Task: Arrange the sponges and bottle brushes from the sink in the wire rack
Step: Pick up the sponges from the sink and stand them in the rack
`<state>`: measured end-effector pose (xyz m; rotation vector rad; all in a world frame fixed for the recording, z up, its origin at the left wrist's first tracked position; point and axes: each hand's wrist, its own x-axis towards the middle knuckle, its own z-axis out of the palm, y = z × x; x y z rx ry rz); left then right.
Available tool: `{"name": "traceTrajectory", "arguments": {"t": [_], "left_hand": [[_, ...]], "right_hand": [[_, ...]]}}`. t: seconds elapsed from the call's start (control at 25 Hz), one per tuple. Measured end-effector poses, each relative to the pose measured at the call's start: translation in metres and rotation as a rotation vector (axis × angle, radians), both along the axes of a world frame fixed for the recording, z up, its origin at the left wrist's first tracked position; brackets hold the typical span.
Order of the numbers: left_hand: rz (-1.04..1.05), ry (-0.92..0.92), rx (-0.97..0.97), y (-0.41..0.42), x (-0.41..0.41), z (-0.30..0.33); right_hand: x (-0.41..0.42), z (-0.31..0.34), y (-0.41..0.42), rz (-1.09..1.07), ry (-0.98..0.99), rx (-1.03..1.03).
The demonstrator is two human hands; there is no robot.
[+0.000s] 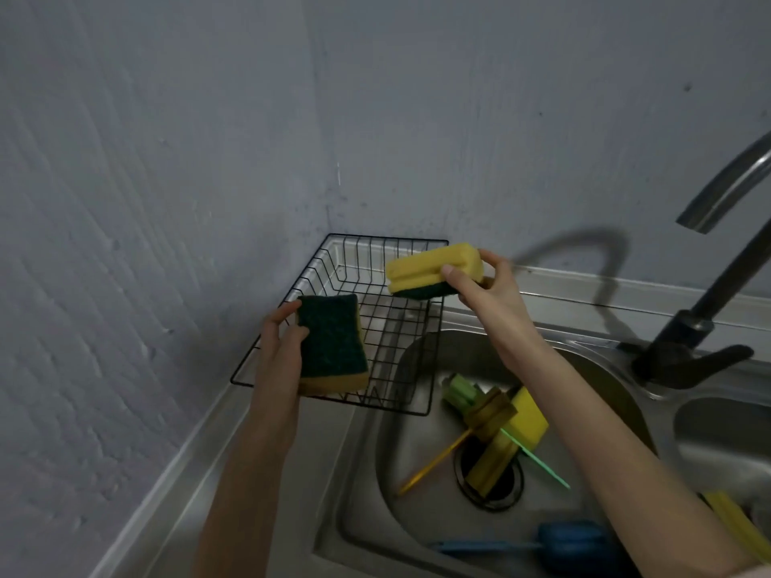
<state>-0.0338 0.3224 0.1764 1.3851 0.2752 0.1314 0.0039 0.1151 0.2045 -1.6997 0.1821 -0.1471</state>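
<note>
A black wire rack (333, 260) stands in the corner of the steel counter, left of the sink (367, 473). My left hand (279, 348) grips a sponge (331, 340), green scouring side up, over the rack's front part. My right hand (479, 289) holds a second sponge (434, 264), yellow side up, above the rack's right rear. In the sink basin lie a yellow sponge (532, 417), a green bottle brush (459, 392), a yellow-brown bottle brush (488, 415) and a blue bottle brush (571, 540).
A dark curved faucet (705, 310) rises at the right behind the sink. A second basin (726, 431) sits at the far right. Grey walls close in on the left and back. Something yellow (738, 527) lies at the lower right, partly hidden by my arm.
</note>
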Motion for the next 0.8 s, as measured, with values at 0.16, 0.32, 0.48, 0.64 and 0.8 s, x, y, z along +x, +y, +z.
{"name": "traceTrajectory", "arguments": {"t": [0.16,0.32,0.48,0.64,0.8], "left_hand": [[-0.010,0.049,-0.002,0.017,0.024,-0.007],[-0.032,0.077,-0.010,0.028,0.052,-0.011],[-0.059,0.096,0.008,0.030,0.081,-0.019],[-0.081,0.091,0.015,0.029,0.097,-0.025],[-0.077,0.126,-0.016,0.029,0.108,-0.032]], "right_hand": [[0.038,-0.003,0.025,0.046,-0.005,-0.110],[0.082,-0.014,0.045,0.108,-0.001,-0.304],[0.125,-0.024,0.056,0.174,-0.009,-0.597],[0.165,-0.027,0.068,0.346,0.005,-0.913],[0.204,-0.036,0.087,0.507,0.070,-1.203]]}}
